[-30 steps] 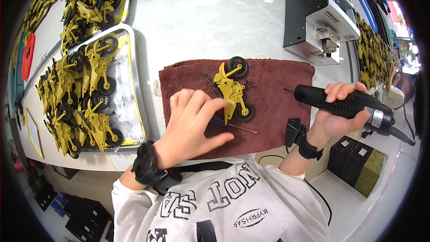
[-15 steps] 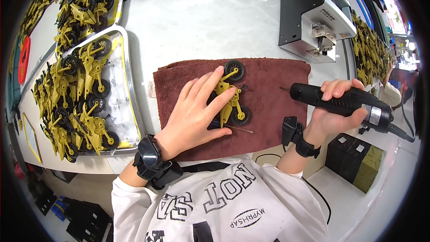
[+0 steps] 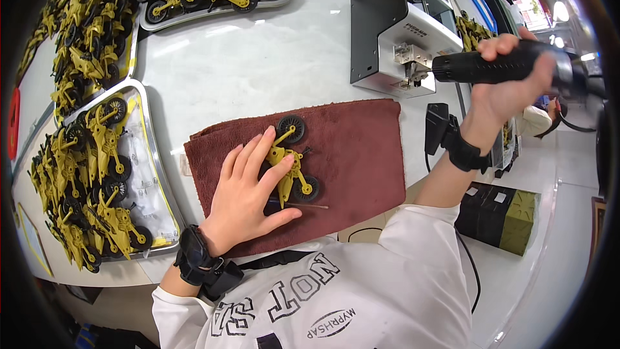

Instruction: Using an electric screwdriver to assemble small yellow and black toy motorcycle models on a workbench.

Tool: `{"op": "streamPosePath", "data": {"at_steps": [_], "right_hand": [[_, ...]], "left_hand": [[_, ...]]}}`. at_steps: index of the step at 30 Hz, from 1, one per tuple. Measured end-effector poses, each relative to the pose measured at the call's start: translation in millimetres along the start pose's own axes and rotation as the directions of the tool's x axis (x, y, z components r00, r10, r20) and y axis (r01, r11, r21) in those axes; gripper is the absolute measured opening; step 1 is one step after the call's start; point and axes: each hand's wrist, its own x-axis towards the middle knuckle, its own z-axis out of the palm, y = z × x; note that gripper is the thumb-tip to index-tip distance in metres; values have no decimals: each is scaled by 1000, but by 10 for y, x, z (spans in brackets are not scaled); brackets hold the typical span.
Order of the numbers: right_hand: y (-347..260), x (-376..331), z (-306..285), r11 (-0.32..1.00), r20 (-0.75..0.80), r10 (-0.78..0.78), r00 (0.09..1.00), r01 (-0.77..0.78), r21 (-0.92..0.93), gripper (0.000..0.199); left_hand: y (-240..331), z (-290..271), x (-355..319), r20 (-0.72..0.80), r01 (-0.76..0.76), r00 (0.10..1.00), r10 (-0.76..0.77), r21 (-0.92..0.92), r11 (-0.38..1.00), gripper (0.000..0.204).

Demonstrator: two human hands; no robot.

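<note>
Toy motorbike (image 3: 292, 167), olive yellow with 2 black wheels, is lying on its side on a maroon towel (image 3: 361, 148) at the centre of the frame. Its long axis is running from one wheel at the upper left of the towel's middle down to the other wheel at the lower right, tilted only a little off the vertical of the picture.

Left hand (image 3: 248, 197) is lying flat on the towel, coming in from the lower left. Its fingers (image 3: 257, 155) are spread and reaching up and to the right, with the fingertips pressing on the bike's upper half just below the top wheel, and the thumb is stretching out beneath the frame toward the lower wheel. So the bike is sitting just right of the palm, partly under the fingers, and this hand is by far the nearer of the 2.

Right hand (image 3: 510, 84) is raised well apart at the upper right of the frame, fingers wrapped tight around a black electric screwdriver (image 3: 491, 66). The tool is lying almost level, its tip pointing left at a small grey-and-black machine (image 3: 394, 39) just above the towel.

A thin stick is lying on the towel just below the lower wheel. At the left of the frame a tray (image 3: 155, 174) is holding many more such bikes, and others are filling trays along the top.
</note>
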Motion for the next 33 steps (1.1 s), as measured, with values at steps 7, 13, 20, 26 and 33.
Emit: {"op": "streamPosePath", "data": {"at_steps": [7,13,20,26,33], "right_hand": [[10,-144,4,992,4,106,994,-106,-64,49],[-344,-931,151,917,329,140,934,-247,313,59],[-437,-1518,659,852,650,-74,757,-291,435,61],[-375,-1576,748,854,706,-42,707,-342,393,66],[-300,-1656,813,764,712,94,696,-509,397,78]], "left_hand": [[-20,17,-55,-29,-4,1000,5,35,999,72],[-63,48,-80,-28,45,999,-46,-39,998,76],[-54,62,-101,-61,45,997,-48,-46,998,78],[-63,68,-111,-66,28,997,-32,-69,997,76],[-106,69,-154,-90,30,995,-37,-85,996,76]]}}
